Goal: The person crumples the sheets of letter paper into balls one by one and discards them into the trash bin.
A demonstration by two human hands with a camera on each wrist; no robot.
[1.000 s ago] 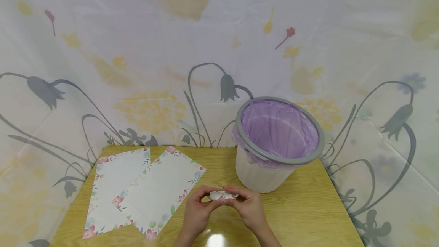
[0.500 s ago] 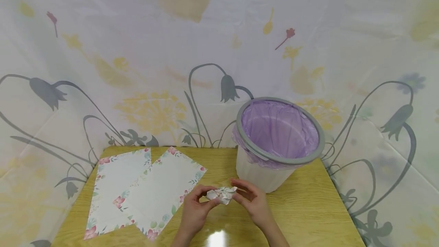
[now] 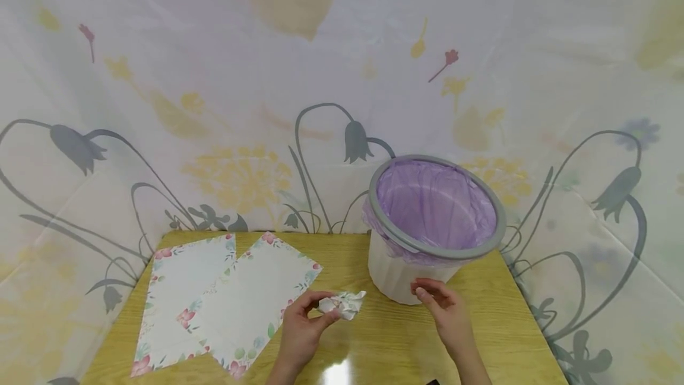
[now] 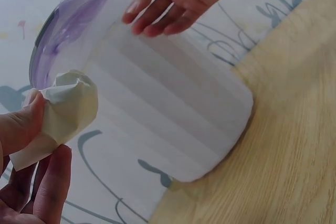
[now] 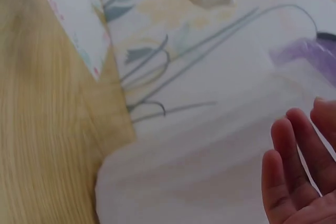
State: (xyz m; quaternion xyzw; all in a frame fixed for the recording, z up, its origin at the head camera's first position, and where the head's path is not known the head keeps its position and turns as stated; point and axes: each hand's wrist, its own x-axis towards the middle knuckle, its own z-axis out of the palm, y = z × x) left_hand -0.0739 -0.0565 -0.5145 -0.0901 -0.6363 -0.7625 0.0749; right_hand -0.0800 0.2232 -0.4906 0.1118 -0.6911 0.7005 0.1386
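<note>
The left hand (image 3: pixel 301 328) pinches a crumpled paper (image 3: pixel 344 303) between its thumb and fingers. The paper ball is white with bits of flower color, and it is up in the air in front of the bin (image 3: pixel 398 272), a little to the left. The right hand (image 3: pixel 446 314) is close in front of the bin. Its fingers are loosely bent, with a small gap between thumb and fingertips. It is hard to see if that hand touches the bin.

The bin is white with bumpy sides and a gray rim (image 3: pixel 497 236). A purple bag (image 3: pixel 435 201) lines it. Left of the bin, two flat sheets with flowers round their edges lie on the wood table (image 3: pixel 395 343). The slanted sheet (image 3: pixel 256 296), nearer the bin, covers part of the other sheet (image 3: pixel 176 296). Behind the bin hangs a pale cloth (image 3: pixel 342 58) with flowers on it.
</note>
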